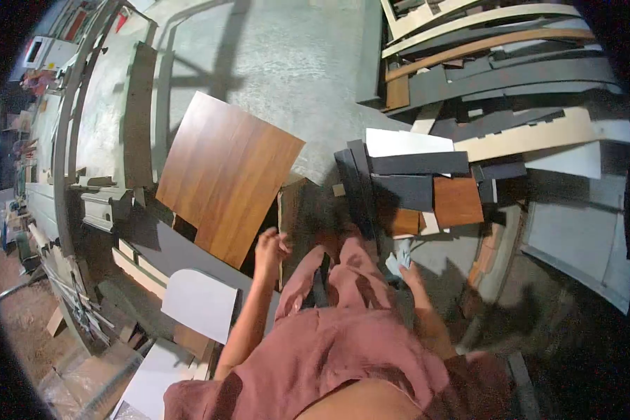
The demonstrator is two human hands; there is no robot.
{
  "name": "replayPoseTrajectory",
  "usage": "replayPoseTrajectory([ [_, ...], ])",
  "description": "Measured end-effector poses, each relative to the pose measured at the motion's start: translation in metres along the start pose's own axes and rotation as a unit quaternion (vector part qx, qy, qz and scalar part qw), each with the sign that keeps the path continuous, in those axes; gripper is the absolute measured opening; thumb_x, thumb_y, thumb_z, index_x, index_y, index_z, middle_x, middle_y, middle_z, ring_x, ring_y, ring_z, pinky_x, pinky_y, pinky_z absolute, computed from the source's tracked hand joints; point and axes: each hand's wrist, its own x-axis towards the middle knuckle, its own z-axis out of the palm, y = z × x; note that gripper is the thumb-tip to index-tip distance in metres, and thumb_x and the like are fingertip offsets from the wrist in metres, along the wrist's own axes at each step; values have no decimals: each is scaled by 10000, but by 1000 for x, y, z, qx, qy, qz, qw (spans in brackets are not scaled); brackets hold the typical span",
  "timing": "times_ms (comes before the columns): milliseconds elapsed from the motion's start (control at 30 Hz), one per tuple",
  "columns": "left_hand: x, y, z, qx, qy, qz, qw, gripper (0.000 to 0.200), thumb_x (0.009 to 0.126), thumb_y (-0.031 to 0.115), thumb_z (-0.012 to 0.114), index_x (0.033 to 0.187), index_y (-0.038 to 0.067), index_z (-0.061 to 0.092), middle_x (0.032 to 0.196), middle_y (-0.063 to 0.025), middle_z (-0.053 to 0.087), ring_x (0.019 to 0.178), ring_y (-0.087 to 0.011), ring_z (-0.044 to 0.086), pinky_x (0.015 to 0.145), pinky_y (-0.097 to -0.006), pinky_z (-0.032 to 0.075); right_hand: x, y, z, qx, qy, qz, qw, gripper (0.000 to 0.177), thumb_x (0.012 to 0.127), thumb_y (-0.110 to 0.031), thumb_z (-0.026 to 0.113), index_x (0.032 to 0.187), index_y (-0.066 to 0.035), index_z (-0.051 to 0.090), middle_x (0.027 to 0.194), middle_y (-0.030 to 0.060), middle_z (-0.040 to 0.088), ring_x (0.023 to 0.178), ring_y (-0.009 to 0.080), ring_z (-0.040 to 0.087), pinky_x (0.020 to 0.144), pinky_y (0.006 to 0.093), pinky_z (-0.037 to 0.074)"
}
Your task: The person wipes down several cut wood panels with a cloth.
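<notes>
My left hand (271,246) is beside the lower right edge of a brown wood-grain board (233,171), its fingers curled in, with nothing visible in them. The board lies over a box-like stack, and dark gaps show under its lower edge. Down at my right side, my right hand (409,271) is closed around a crumpled pale blue-white cloth (399,259). A narrow upright cardboard-coloured edge (283,210) stands just past my left hand.
Offcuts lie piled at right, among them a white panel (407,143), dark strips (420,164) and a reddish-brown piece (458,200). Long curved strips (497,45) fill a rack at top right. A rounded white panel (199,302) lies at lower left, near a metal frame (66,133).
</notes>
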Motion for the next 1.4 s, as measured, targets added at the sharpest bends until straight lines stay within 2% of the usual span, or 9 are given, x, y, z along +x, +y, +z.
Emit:
replayPoseTrajectory([
  [33,-7,-6,17,46,79,-18,996,391,759,120,498,1108,-11,381,781,-82,531,584,-138,515,523,-251,439,9,-12,-2,29,-3,-7,1000,508,745,-334,553,1115,-7,434,1041,181,527,980,323,494,814,391,381],
  [167,25,-99,18,153,54,9,987,393,790,134,486,1131,-29,374,906,-147,537,707,-186,572,597,-281,460,34,-96,-18,61,-143,-44,987,621,728,-211,581,1220,25,285,1145,205,445,1048,320,440,865,363,350],
  [267,64,-174,13,451,86,105,882,415,776,155,509,1137,-10,386,1030,-251,470,949,-347,481,795,-366,405,91,-108,10,-2,-180,-137,974,686,689,-216,602,1231,26,259,1183,235,396,1097,312,398,859,346,357],
  [467,123,-245,23,449,114,-52,885,445,776,203,531,1141,-7,388,1017,-271,453,958,-385,449,797,-424,385,178,-173,43,-261,-235,-99,931,491,716,-186,536,1141,19,402,1094,207,488,1023,349,453,856,381,359],
  [733,155,-296,35,553,130,-58,821,458,789,395,492,946,-34,524,612,-220,546,578,-377,542,558,-436,436,378,-211,143,-361,-163,-243,885,410,718,-177,540,1082,-11,448,1031,187,516,958,331,486,795,387,403],
  [933,167,-311,37,558,77,-139,814,462,789,411,487,892,-34,555,574,-208,543,538,-347,543,530,-409,437,484,-290,193,-393,12,-369,842,194,706,-81,489,896,-52,465,798,148,461,783,329,502,717,416,416],
  [1067,162,-348,34,578,77,-128,802,470,788,428,476,971,0,543,578,-231,526,538,-357,534,513,-416,428,530,-335,220,-456,87,-370,805,287,710,-80,501,993,-65,457,977,122,467,956,293,453,741,435,415],
  [1200,146,-402,36,453,77,-182,870,371,726,367,536,890,38,585,881,-185,565,809,-382,515,725,-481,397,554,-347,233,-525,43,-338,780,390,736,-80,504,1114,-56,413,1131,103,429,1107,261,368,841,436,364],
  [1400,153,-374,39,534,89,-154,827,391,756,398,508,823,18,571,755,-189,564,681,-365,531,625,-442,419,558,-353,235,-550,-20,-269,791,542,719,-155,582,1200,-74,346,1178,87,418,1120,248,361,886,462,311],
])
